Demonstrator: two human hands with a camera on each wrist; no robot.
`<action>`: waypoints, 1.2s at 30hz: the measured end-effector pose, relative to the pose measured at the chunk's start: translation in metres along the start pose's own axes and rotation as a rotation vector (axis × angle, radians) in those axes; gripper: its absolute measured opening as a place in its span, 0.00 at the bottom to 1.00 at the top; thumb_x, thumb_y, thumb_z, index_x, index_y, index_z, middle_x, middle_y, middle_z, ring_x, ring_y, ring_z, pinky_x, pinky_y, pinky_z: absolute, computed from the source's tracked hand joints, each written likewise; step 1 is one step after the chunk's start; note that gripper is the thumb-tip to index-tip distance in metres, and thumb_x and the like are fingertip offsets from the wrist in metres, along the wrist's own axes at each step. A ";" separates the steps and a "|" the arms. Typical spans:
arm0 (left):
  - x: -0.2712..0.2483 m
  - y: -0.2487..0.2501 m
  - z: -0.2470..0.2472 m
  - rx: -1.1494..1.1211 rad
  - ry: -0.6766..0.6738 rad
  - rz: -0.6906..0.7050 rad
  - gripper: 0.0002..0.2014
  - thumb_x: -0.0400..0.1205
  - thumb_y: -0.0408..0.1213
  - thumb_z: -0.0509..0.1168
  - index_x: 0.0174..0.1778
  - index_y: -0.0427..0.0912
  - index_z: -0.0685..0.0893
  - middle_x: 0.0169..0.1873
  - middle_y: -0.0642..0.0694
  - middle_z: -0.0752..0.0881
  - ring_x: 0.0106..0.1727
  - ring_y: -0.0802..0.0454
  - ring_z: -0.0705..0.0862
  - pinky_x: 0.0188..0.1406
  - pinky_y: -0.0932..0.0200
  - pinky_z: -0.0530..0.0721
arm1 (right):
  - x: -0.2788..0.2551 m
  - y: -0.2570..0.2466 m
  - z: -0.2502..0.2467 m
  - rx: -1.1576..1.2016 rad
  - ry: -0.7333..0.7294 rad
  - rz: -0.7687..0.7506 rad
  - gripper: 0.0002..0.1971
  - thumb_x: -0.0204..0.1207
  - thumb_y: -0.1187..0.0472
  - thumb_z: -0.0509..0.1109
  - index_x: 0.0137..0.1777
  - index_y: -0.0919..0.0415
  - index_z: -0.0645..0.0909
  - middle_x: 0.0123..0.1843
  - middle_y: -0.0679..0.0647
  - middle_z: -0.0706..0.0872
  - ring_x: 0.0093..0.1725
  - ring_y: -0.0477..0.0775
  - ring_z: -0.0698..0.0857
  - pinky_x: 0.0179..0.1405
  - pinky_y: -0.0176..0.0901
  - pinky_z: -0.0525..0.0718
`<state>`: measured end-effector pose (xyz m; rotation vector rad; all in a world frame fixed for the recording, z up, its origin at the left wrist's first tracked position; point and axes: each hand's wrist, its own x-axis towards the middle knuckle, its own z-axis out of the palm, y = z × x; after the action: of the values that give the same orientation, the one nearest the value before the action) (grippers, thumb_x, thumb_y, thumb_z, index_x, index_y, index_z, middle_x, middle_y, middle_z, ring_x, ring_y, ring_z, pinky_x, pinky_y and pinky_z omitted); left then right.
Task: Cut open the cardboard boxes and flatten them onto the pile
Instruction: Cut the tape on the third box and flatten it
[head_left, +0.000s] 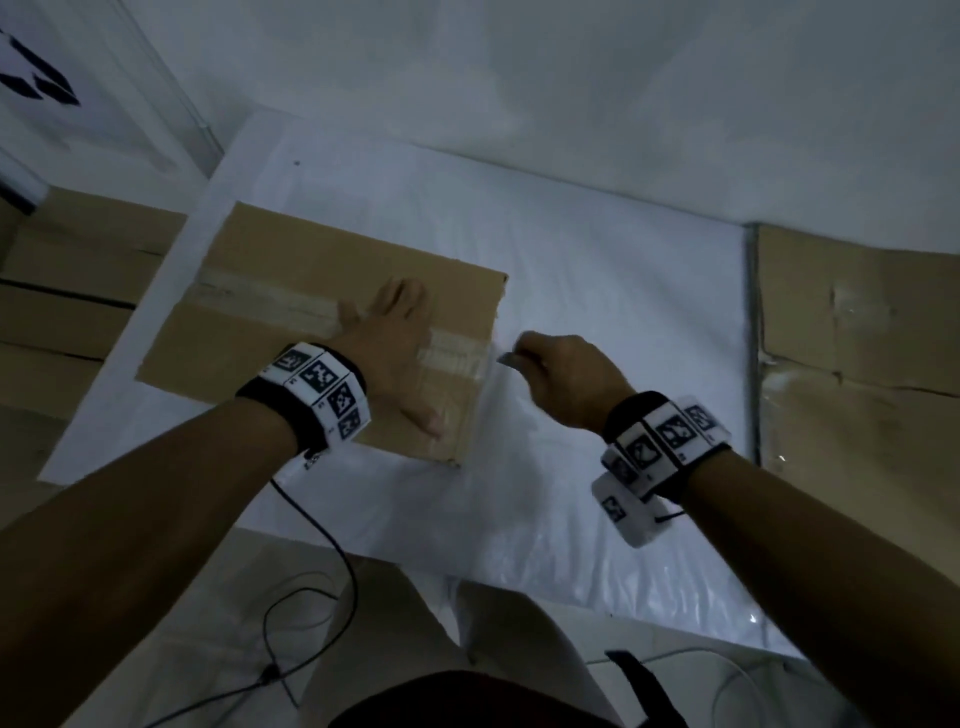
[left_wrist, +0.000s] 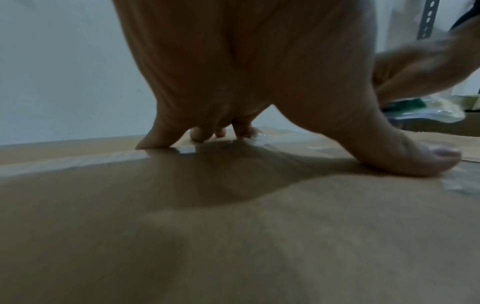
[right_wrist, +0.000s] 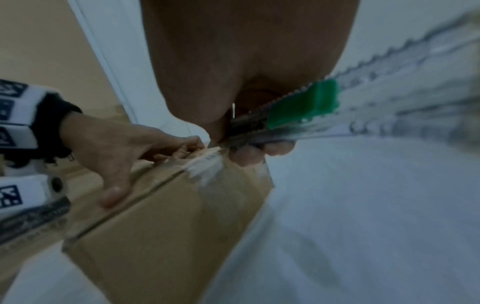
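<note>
Tape (head_left: 311, 306) is still sealing the box (head_left: 291, 260) we're pinning under our flat, spread left hand (head_left: 387, 338), while our right hand (head_left: 563, 382), clenching the cutter (right_wrist: 303, 107), is just starting at the edge, so flattening's all ahead.

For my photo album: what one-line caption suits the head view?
Left hand presses flat on a taped brown cardboard box while the right hand brings a utility knife to its edge.

Brown box (head_left: 291, 291) – clear tape (head_left: 270, 301); knife (right_wrist: 337, 111) – green slider; white table (head_left: 597, 270).
</note>
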<state>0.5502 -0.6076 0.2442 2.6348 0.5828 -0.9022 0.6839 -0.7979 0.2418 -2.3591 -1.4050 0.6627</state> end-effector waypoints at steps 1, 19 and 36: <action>-0.001 0.000 -0.002 0.005 0.011 -0.006 0.80 0.49 0.76 0.75 0.84 0.42 0.33 0.83 0.49 0.31 0.84 0.44 0.33 0.77 0.23 0.46 | 0.007 -0.010 0.004 0.012 0.026 -0.033 0.14 0.86 0.50 0.60 0.47 0.59 0.80 0.38 0.56 0.85 0.36 0.62 0.82 0.33 0.46 0.74; -0.018 -0.020 0.015 0.043 0.181 -0.049 0.49 0.45 0.83 0.66 0.53 0.52 0.70 0.53 0.52 0.70 0.60 0.49 0.67 0.63 0.44 0.66 | 0.065 -0.047 0.003 -0.171 -0.236 -0.106 0.16 0.85 0.49 0.60 0.59 0.58 0.83 0.54 0.59 0.86 0.50 0.61 0.84 0.41 0.43 0.72; -0.008 -0.026 0.008 0.000 0.136 0.005 0.53 0.39 0.86 0.59 0.50 0.49 0.77 0.51 0.52 0.70 0.59 0.50 0.64 0.64 0.45 0.63 | 0.081 -0.052 -0.006 -0.170 -0.272 -0.141 0.10 0.84 0.57 0.62 0.57 0.57 0.83 0.53 0.55 0.86 0.49 0.59 0.83 0.43 0.42 0.72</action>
<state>0.5286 -0.5904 0.2393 2.7118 0.6085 -0.7248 0.6822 -0.7023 0.2538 -2.3345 -1.7893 0.8815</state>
